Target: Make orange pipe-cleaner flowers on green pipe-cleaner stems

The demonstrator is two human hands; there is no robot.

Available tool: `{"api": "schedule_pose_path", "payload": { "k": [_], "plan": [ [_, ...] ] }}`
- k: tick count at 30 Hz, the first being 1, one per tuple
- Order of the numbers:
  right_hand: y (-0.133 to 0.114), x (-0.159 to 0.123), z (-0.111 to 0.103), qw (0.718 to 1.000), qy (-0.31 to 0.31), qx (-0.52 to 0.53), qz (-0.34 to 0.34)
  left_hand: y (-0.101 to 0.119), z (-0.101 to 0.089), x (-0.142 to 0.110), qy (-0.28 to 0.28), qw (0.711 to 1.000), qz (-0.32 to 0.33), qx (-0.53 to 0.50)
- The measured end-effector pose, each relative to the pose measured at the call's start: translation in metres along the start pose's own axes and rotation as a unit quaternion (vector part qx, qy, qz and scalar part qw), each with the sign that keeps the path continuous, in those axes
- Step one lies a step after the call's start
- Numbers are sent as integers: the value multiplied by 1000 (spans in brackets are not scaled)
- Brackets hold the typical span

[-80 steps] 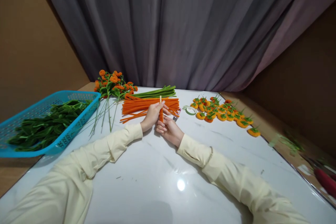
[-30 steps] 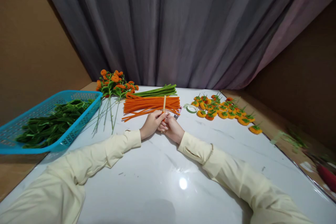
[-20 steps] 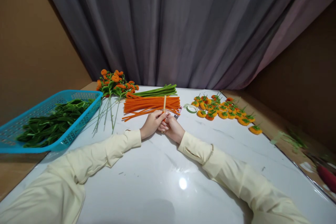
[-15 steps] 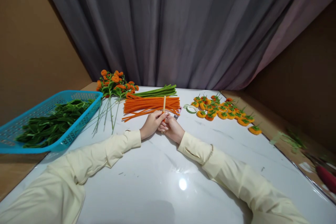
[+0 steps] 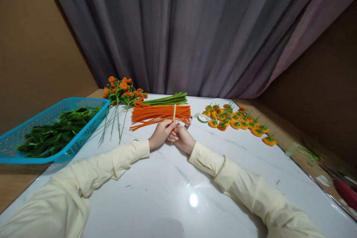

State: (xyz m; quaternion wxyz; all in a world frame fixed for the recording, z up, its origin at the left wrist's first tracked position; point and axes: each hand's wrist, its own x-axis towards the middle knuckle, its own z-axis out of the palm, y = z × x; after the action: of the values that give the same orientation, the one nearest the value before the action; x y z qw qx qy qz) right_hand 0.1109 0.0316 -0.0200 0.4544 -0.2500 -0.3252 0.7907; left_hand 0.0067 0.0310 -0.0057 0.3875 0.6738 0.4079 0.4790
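Note:
My left hand point(image 5: 160, 134) and my right hand point(image 5: 183, 139) meet over the table, both closed around a thin pale wooden stick point(image 5: 174, 111) that stands roughly upright. A bit of orange pipe cleaner point(image 5: 174, 130) shows at the stick between my fingers; most of it is hidden. Just beyond my hands lies a bundle of loose orange pipe cleaners point(image 5: 152, 112). Behind those is a bunch of green pipe cleaners point(image 5: 170, 99). To the right of my hands rests a roll of pale green tape point(image 5: 203, 115).
A blue plastic basket point(image 5: 69, 148) of fuzzy green leaves point(image 5: 58, 130) stands at left. Orange flowers on stems point(image 5: 122, 87) lie behind it. Several yellow-orange flower heads point(image 5: 235, 124) spread at right. Red-handled pliers or scissors point(image 5: 345, 192) rest at the far right edge.
My hands stay together on the stick, with only slight finger movement. The whole view has shifted very slightly.

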Motion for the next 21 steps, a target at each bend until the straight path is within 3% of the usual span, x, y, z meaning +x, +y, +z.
{"api": "schedule_pose_path", "payload": {
  "k": [21],
  "plan": [
    [1, 2, 1, 1000, -15, 7, 2, -7, -1, 1, -6, 1000, -15, 9]
  ]
}}
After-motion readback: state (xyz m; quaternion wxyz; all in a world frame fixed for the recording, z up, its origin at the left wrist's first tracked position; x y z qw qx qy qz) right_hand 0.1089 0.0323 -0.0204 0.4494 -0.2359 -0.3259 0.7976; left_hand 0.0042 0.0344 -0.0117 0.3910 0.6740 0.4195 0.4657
